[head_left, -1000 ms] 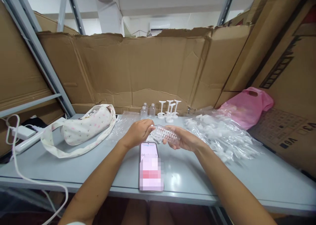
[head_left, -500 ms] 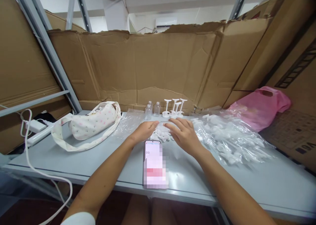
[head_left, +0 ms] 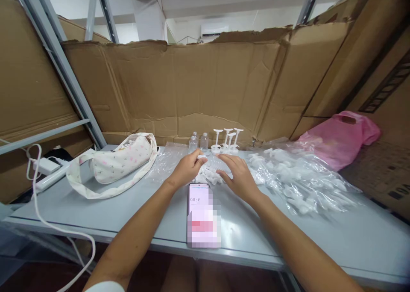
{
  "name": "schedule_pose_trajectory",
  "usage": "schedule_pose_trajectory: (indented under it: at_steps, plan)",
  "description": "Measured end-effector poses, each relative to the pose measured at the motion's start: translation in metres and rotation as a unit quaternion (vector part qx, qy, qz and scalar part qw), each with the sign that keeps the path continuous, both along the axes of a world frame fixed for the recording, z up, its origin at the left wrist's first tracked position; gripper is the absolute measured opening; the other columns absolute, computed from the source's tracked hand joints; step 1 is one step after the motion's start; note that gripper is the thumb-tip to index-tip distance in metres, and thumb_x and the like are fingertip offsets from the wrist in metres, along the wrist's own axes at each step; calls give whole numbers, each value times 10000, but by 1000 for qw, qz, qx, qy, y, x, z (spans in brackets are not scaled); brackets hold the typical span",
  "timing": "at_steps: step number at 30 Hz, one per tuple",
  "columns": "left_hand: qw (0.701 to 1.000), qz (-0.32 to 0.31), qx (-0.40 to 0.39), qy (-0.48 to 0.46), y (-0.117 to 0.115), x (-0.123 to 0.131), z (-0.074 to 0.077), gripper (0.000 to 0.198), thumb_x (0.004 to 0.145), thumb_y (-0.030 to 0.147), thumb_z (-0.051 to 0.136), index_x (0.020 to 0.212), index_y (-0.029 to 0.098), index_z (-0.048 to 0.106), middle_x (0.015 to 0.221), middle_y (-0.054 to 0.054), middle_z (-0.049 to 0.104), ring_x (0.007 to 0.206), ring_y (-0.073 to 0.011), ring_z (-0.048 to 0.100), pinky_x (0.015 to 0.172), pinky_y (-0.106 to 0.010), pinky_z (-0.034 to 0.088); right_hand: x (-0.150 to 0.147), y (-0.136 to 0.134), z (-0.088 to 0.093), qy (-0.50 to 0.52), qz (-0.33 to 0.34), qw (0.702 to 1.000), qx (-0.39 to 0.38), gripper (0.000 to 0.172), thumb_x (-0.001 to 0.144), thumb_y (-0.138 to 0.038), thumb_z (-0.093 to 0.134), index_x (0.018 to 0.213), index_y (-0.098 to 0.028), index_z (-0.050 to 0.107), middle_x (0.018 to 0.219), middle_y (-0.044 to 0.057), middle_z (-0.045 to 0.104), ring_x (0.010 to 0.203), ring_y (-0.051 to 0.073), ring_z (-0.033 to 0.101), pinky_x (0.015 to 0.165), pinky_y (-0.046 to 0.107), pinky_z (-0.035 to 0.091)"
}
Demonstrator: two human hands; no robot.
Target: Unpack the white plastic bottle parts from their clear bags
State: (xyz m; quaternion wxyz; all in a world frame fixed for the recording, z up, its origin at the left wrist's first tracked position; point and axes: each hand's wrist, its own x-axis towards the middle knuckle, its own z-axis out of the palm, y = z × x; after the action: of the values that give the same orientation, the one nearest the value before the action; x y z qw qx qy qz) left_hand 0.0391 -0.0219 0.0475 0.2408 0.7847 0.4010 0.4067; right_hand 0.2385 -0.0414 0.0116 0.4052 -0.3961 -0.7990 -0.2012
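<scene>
Between my hands, above a pile of small white plastic parts [head_left: 209, 176], lies a clear plastic bottle [head_left: 221, 164], tilted on its side. My right hand [head_left: 240, 176] has its thumb and fingers curved around the bottle. My left hand [head_left: 187, 168] pinches a small white piece [head_left: 201, 156] at the bottle's left end; it looks like a cap, mostly covered by the fingers. Just below lies a phone [head_left: 200, 210] with a lit, partly blurred screen. Behind the hands stand several clear bottles [head_left: 204, 141] and several white T-shaped plastic pieces [head_left: 231, 141].
To the right a clear bag of white parts [head_left: 294, 176] spreads over the grey table [head_left: 250, 236], with a pink plastic bag [head_left: 339, 140] behind. On the left are a flowered fabric bag [head_left: 123, 159], a power strip [head_left: 53, 178] and a white cable [head_left: 36, 206]. Cardboard [head_left: 192, 82] walls the back.
My left fingers have shifted and closed on the small white piece. The bottle has tilted and moved slightly right, with my right fingers further around it.
</scene>
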Motion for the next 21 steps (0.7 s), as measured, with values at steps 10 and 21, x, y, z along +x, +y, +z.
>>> schedule_pose_trajectory:
  at_steps: [10, 21]
  plan:
    - [998, -18, -26, -52, -1, 8, -7, 344, 859, 492, 421, 914, 177, 546, 634, 26, 501, 562, -96, 450, 542, -212, 351, -3, -3, 3, 0, -82, 985, 151, 330, 823, -140, 540, 1128, -266, 556, 1103, 70, 626, 1043, 241, 528, 931, 430, 343]
    - [975, 3, 206, 80, 2, -11, 0, 345, 844, 454, 454, 643, 174, 474, 576, 23, 428, 554, -101, 384, 571, -238, 306, -6, -12, 7, 108, 153, 968, -166, 422, 859, -331, 516, 1267, -259, 439, 1183, 81, 575, 1071, 232, 543, 890, 383, 449]
